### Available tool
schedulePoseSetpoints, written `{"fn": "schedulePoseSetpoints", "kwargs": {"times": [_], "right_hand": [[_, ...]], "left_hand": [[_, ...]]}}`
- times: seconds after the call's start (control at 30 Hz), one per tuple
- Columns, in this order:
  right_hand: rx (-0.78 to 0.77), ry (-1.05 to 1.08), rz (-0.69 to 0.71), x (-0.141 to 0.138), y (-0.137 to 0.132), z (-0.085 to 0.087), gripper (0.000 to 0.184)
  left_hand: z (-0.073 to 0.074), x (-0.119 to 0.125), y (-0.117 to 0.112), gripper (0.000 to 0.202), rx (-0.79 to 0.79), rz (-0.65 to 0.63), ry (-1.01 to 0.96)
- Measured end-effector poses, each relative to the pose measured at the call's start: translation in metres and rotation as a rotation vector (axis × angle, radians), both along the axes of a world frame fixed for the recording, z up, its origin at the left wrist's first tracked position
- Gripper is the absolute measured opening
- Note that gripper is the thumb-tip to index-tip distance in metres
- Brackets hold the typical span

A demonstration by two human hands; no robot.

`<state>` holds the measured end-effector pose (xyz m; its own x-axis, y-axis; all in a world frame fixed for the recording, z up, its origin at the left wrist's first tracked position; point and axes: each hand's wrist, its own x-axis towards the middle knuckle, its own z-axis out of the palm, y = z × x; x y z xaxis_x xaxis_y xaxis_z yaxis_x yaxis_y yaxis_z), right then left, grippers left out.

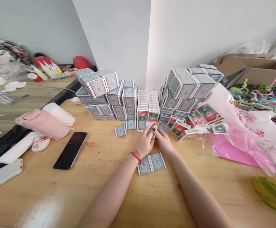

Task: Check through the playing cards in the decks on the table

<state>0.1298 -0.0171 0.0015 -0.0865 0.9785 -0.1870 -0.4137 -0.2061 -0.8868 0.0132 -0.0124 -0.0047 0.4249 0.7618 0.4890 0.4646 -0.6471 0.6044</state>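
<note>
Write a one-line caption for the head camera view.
Left hand and right hand meet before stacks of grey patterned card boxes, a red string on the left wrist.

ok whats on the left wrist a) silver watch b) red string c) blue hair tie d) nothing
B, a red string is wrapped around the wrist of the left hand.
</note>
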Motion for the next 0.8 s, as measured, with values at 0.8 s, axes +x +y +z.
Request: {"fn": "schedulePoseSetpoints", "kwargs": {"times": [0.8], "right_hand": [[0.083,-0.092,0.033,0.005,-0.001,0.008,0.033]], "left_hand": [[0.018,-0.013,-0.001,0.057,-0.102,-0.162,-0.175]]}}
